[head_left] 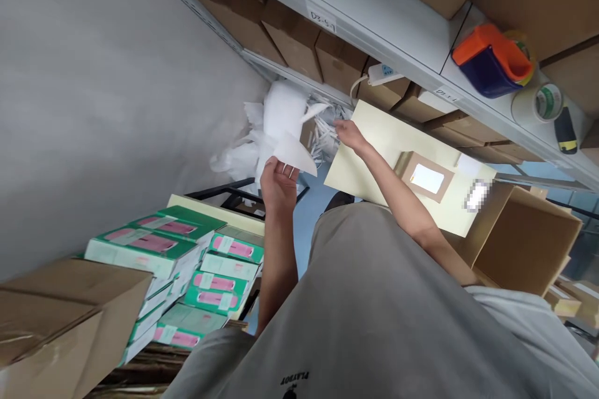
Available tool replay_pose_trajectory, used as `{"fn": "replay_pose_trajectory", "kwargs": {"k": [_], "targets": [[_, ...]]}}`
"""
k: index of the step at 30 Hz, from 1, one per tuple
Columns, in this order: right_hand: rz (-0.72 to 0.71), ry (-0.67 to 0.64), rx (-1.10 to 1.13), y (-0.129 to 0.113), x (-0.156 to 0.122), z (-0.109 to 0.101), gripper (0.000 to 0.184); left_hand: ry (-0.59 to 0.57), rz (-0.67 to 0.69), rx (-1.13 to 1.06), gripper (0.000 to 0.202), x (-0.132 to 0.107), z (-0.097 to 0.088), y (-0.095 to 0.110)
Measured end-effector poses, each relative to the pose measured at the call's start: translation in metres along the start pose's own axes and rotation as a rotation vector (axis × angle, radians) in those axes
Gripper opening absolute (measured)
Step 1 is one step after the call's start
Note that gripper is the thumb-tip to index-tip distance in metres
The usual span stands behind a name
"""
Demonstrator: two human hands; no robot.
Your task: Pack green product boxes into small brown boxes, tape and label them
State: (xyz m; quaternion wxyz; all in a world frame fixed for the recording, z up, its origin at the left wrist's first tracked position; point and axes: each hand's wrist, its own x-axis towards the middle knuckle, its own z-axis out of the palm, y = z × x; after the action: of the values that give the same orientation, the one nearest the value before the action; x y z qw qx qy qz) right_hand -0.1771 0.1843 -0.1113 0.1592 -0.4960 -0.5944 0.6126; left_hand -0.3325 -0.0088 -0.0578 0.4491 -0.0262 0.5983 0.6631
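A roll of white foam sheet (283,109) stands in the corner by the wall, its loose end curling towards me. My left hand (279,186) is closed on the near edge of that loose end, fingers bent under it. My right hand (350,133) is over the far left edge of a cream tabletop (362,159), fingers drawn together. Whatever it may hold is too small to tell. White paper-like strips (322,137) lie in a heap just beyond its fingertips.
On the tabletop sit a small labelled carton (425,177) and a phone-like object (477,195). An open carton (526,243) is at right. Green-and-pink boxes (218,283) are stacked at left. Overhead, a shelf (388,31) bears a tape dispenser (491,59) and a cutter (566,131).
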Motion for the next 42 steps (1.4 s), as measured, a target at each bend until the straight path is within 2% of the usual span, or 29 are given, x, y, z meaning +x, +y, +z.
{"fn": "replay_pose_trajectory", "kwargs": {"k": [1,3,6,9,12,16,19,22,25,27,30,32,37,42], "targets": [[0.018,0.014,-0.014,-0.004,-0.003,-0.002,0.012,-0.018,-0.001,-0.008,0.045,-0.004,0.005,0.0],[0.039,0.03,-0.056,-0.012,-0.026,-0.011,0.008,-0.064,-0.014,-0.021,0.048,-0.012,0.019,-0.001],[-0.027,0.066,-0.023,-0.02,-0.087,-0.034,0.011,-0.166,-0.045,0.024,0.05,-0.025,0.046,-0.007],[-0.07,0.193,0.027,-0.019,-0.147,-0.064,0.016,-0.305,-0.089,0.126,0.049,-0.04,0.079,-0.02],[-0.02,0.308,0.124,-0.01,-0.191,-0.094,0.025,-0.424,-0.107,0.207,0.045,-0.06,0.112,-0.036],[0.025,0.411,0.276,0.007,-0.235,-0.13,0.034,-0.542,-0.139,0.272,0.043,-0.089,0.149,-0.057],[0.016,0.521,0.316,0.02,-0.262,-0.152,0.036,-0.626,-0.174,0.306,0.044,-0.109,0.171,-0.072],[0.04,0.583,0.385,0.037,-0.286,-0.173,0.039,-0.727,-0.117,0.39,0.045,-0.127,0.188,-0.083],[0.109,0.571,0.511,0.06,-0.304,-0.193,0.047,-0.856,0.01,0.524,0.045,-0.143,0.2,-0.089],[0.189,0.558,0.589,0.078,-0.313,-0.202,0.054,-0.953,0.041,0.628,0.043,-0.152,0.205,-0.089],[0.308,0.527,0.709,0.106,-0.324,-0.211,0.062,-1.072,-0.067,0.754,0.044,-0.166,0.207,-0.088],[0.346,0.475,0.783,0.12,-0.329,-0.215,0.064,-1.106,-0.135,0.801,0.047,-0.174,0.207,-0.085],[0.324,0.374,0.843,0.139,-0.34,-0.225,0.067,-1.148,-0.119,0.947,0.045,-0.187,0.207,-0.077],[0.256,0.324,0.709,0.142,-0.342,-0.236,0.06,-1.198,-0.142,1.111,0.045,-0.19,0.206,-0.076]]}}
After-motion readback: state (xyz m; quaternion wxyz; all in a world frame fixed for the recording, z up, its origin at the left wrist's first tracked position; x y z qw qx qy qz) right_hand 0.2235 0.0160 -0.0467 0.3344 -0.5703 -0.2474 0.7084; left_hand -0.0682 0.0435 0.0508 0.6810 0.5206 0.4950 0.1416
